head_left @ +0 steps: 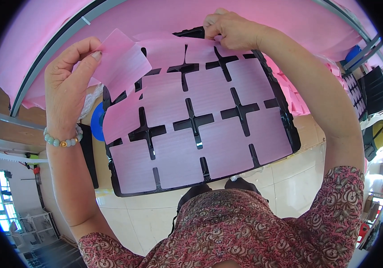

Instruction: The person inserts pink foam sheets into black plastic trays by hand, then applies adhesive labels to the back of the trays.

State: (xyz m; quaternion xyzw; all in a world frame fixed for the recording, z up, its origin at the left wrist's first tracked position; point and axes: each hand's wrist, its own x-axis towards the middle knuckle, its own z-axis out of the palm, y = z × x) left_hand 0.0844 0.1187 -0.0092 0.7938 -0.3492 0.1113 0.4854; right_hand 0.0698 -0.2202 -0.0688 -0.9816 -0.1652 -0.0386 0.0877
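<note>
A thin pink square sheet [124, 60] is pinched by one edge between the thumb and fingers of my left hand [73, 67], raised above the far left corner of a black tray [295, 138]. Rows of pink squares [164, 96] cover the tray, with black cross-shaped gaps showing between them. My right hand [231, 30] is at the tray's far edge, its fingers curled in against the rim and a pink piece there. What those fingers grip is hidden by the hand.
Pink sheeting [164, 18] spreads behind the tray under a grey metal frame [39, 67]. Loose pink pieces [289, 94] lie to the right. A blue round object [97, 123] shows at the tray's left, beside a white rope-like bundle [91, 100]. Tiled floor [142, 214] lies below.
</note>
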